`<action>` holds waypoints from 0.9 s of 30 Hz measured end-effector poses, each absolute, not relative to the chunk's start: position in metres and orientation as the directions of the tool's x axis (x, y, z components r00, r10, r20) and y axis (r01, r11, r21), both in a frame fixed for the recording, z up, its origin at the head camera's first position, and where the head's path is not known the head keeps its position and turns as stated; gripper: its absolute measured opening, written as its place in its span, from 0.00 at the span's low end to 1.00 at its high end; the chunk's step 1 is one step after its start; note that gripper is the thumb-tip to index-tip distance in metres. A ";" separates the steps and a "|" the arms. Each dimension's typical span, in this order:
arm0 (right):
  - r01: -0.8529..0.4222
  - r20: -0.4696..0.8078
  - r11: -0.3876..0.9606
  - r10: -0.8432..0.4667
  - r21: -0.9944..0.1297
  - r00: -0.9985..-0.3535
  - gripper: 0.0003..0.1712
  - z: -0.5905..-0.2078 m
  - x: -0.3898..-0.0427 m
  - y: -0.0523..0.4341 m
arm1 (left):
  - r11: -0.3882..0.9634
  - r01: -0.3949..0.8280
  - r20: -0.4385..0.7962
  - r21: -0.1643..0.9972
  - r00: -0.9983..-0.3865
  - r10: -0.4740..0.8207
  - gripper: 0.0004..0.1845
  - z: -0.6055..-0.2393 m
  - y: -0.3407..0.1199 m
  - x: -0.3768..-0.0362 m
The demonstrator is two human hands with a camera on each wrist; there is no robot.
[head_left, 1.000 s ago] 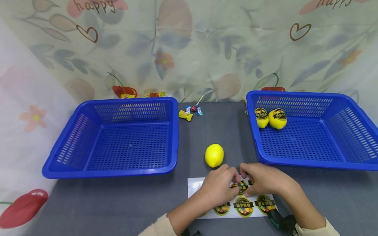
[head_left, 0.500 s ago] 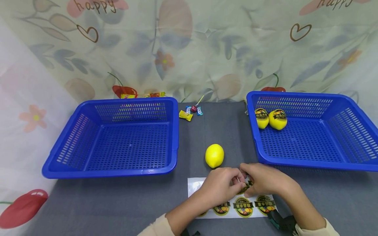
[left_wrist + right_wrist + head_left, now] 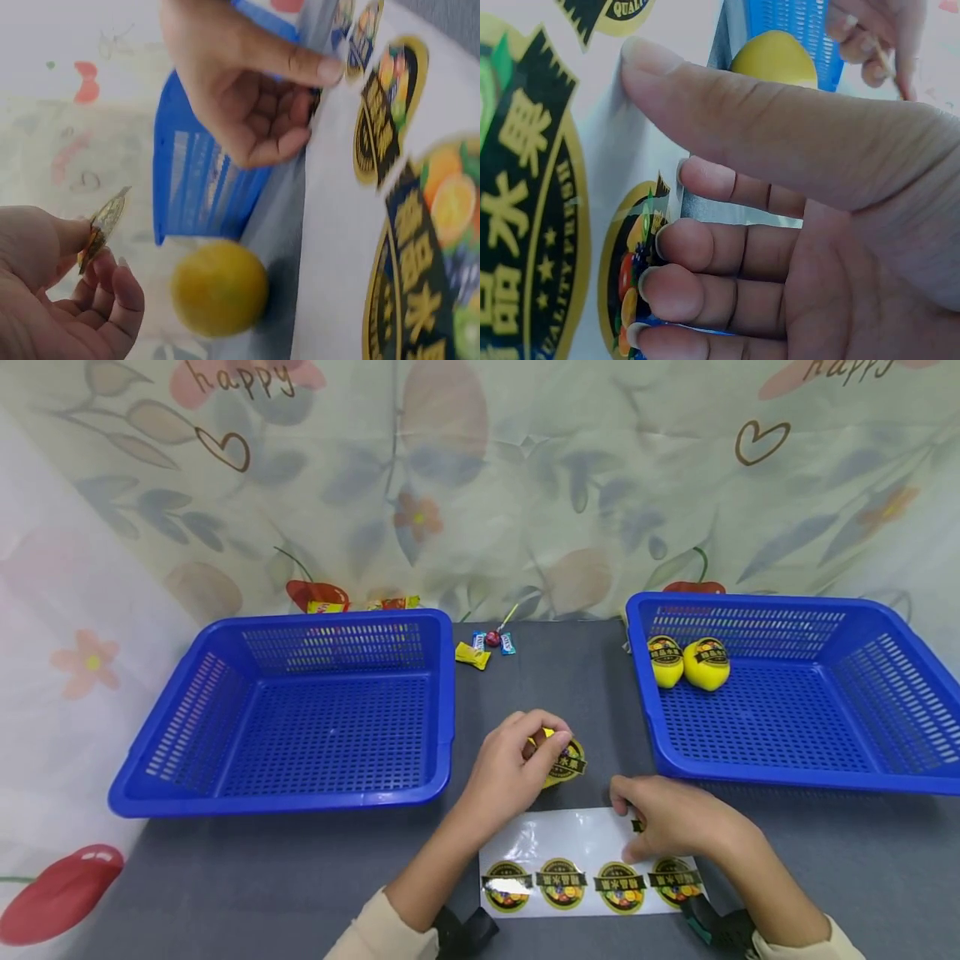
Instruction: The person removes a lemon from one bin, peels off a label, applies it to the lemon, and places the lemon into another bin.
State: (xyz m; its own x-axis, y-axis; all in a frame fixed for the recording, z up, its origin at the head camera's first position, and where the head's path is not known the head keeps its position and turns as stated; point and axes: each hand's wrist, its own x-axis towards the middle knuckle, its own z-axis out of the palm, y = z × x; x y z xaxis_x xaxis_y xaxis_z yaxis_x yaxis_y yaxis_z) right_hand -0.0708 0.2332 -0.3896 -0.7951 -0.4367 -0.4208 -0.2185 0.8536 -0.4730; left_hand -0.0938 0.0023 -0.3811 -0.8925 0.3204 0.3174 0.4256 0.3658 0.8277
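Two labelled yellow lemons (image 3: 688, 662) in right blue mesh basket (image 3: 862, 710); left hand (image 3: 510, 768) pinches round fruit sticker (image 3: 567, 760) at third lemon (image 3: 219, 287); right hand (image 3: 667, 818), fingers curled, pins glossy sticker sheet (image 3: 555, 839), four left.

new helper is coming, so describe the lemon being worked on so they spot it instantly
Find the two blue baskets on the grey table; the lemon lies on the bare table between them, beyond the sticker sheet. Unlike the two labelled lemons inside the right basket, it sits outside, at the left hand pinching a sticker.
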 end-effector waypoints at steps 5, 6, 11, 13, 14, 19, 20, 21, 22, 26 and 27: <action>-0.277 -0.391 0.833 -0.485 -0.480 -0.782 0.23 -0.388 -0.071 0.233 | 0.316 0.393 0.317 0.864 -0.910 0.267 0.08 -0.387 -0.003 -0.105; -0.302 -0.363 0.818 -0.506 -0.489 -0.782 0.21 -0.387 -0.071 0.233 | 0.304 0.382 0.310 0.873 -0.914 0.260 0.08 -0.388 -0.004 -0.106; -0.387 -0.130 0.750 -0.526 -0.536 -0.840 0.15 -0.386 -0.071 0.227 | 0.228 0.317 0.267 0.921 -0.937 0.223 0.08 -0.392 -0.005 -0.114; -0.353 -0.068 0.740 -0.472 -0.573 -0.879 0.20 -0.386 -0.073 0.221 | 0.220 0.303 0.258 0.927 -0.943 0.210 0.09 -0.393 -0.006 -0.116; -0.325 -0.055 0.730 -0.444 -0.602 -0.894 0.24 -0.386 -0.074 0.218 | 0.222 0.295 0.251 0.929 -0.946 0.205 0.09 -0.394 -0.007 -0.117; -0.176 -0.104 0.621 -0.389 -0.764 -0.915 0.42 -0.387 -0.085 0.204 | 0.253 0.253 0.202 0.934 -0.957 0.210 0.11 -0.396 -0.007 -0.118; -0.155 -0.118 0.594 -0.395 -0.789 -0.911 0.44 -0.388 -0.088 0.202 | 0.256 0.245 0.191 0.935 -0.958 0.216 0.12 -0.396 -0.008 -0.118; -0.135 -0.131 0.573 -0.400 -0.808 -0.907 0.45 -0.389 -0.090 0.199 | 0.258 0.242 0.186 0.936 -0.957 0.223 0.12 -0.397 -0.008 -0.118; -0.122 -0.140 0.558 -0.404 -0.820 -0.904 0.45 -0.391 -0.093 0.197 | 0.257 0.240 0.181 0.936 -0.956 0.232 0.12 -0.397 -0.008 -0.118; -0.128 -0.132 0.541 -0.416 -0.831 -0.900 0.46 -0.397 -0.100 0.188 | 0.243 0.248 0.183 0.938 -0.948 0.262 0.12 -0.399 -0.008 -0.118; -0.144 -0.119 0.545 -0.418 -0.826 -0.901 0.45 -0.398 -0.101 0.187 | 0.242 0.248 0.182 0.938 -0.946 0.268 0.13 -0.399 -0.008 -0.118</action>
State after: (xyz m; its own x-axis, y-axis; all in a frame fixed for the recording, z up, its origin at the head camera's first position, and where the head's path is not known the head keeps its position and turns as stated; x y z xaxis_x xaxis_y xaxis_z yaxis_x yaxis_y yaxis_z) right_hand -0.1015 0.1865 -0.3979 -0.9006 -0.4182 -0.1185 -0.1444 0.5451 -0.8259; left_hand -0.1179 -0.0084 -0.3990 -0.9462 0.2678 0.1815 0.2483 0.2417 0.9380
